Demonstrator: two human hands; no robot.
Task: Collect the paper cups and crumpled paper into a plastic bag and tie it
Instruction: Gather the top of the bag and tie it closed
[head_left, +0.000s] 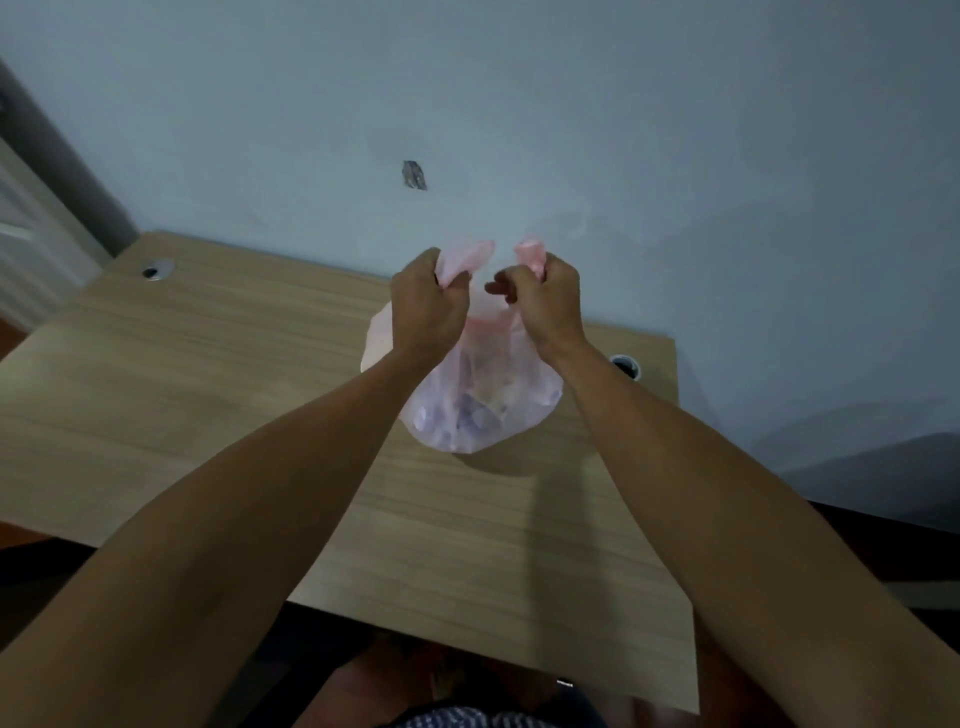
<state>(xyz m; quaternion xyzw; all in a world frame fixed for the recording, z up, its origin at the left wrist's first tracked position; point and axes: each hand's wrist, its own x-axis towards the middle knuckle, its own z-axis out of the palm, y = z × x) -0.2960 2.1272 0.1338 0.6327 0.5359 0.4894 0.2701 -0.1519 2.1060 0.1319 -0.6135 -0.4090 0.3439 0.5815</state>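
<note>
Now tying | left hand (428, 304), right hand (540, 299) each fisted on a bag (483, 405) handle | cross handles, pull snug.

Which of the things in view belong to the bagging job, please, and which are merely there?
Job:
pink plastic bag, filled
left hand, gripping one handle
right hand, gripping the other handle

Merely there:
wooden desk
left cable grommet
right cable grommet
wall mark
</note>
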